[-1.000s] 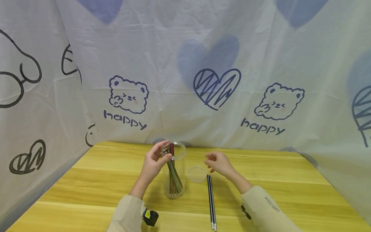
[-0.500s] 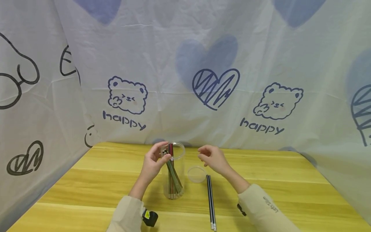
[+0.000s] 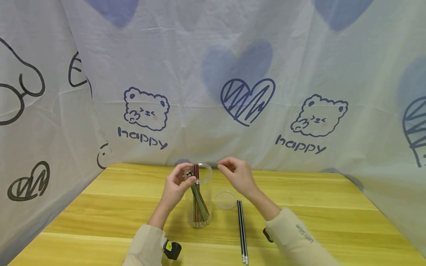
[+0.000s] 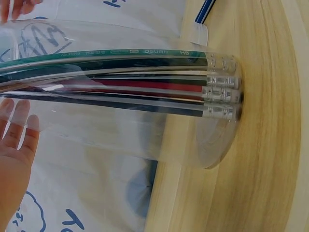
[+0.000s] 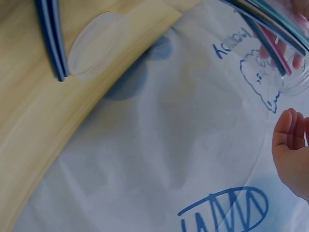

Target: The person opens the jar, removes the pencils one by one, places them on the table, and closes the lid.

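Several pencils [image 3: 198,207] lean inside a tall clear plastic jar [image 3: 208,195] that stands upright on the table. My left hand [image 3: 176,183] holds the jar near its rim, thumb in front and fingers around the left side. In the left wrist view, green, red and dark pencils [image 4: 159,87] show through the wall, their metal ends at the jar's bottom. To the right of the rim, apart from it, my right hand [image 3: 240,178] is raised with loosely bent fingers. Nothing shows between those fingers in the right wrist view, where the hand [image 5: 292,157] sits beside the jar's mouth.
A round clear lid [image 3: 226,200] lies on the wooden table [image 3: 299,214] just right of the jar. Two dark striped pencils [image 3: 242,232] lie side by side in front of it. A white printed cloth [image 3: 199,140] hangs behind the table's far edge.
My right hand has moved left and up, from above the loose pencils toward the jar's rim. The left hand, the jar and its pencils stay in place.
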The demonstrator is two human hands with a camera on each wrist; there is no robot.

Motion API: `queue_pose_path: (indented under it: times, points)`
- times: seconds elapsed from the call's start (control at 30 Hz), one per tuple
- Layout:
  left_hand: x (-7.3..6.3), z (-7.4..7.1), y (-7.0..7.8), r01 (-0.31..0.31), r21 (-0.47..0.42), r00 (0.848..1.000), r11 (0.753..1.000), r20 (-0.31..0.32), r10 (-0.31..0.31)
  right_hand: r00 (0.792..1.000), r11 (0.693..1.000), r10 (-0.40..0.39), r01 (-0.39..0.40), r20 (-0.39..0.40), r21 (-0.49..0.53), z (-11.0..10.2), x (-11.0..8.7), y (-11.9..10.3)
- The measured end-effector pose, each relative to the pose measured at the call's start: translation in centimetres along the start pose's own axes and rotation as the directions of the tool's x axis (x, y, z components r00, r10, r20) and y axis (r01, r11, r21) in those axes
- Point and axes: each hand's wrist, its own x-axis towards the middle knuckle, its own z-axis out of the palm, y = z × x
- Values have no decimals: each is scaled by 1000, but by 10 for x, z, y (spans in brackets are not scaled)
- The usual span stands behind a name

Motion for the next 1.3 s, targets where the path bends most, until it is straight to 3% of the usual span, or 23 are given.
queue_pose_path:
  times: [0.27, 0.6, 0.83, 1.1, 1.3]
  points:
    - [-1, 0, -3, -3, 0, 1000, 1000, 2, 3, 989, 989, -150, 150, -3, 11, 15, 4, -9]
    - [-2, 0, -5, -15, -6, 1000, 1000, -1, 15, 948, 949, -308, 312, 80, -38, 24, 6, -7]
    - [-3, 0, -6, -25, -6, 1000, 1000, 6, 25, 944, 948, -314, 318, 102, -25, 29, 9, -8]
    - [-3, 0, -6, -12, -23, 1000, 1000, 7, 12, 938, 965, -241, 258, 249, -38, 32, 11, -11]
    - [0, -1, -6, -25, -14, 1000, 1000, 14, 25, 919, 969, -220, 246, 328, -38, 30, 13, -11]
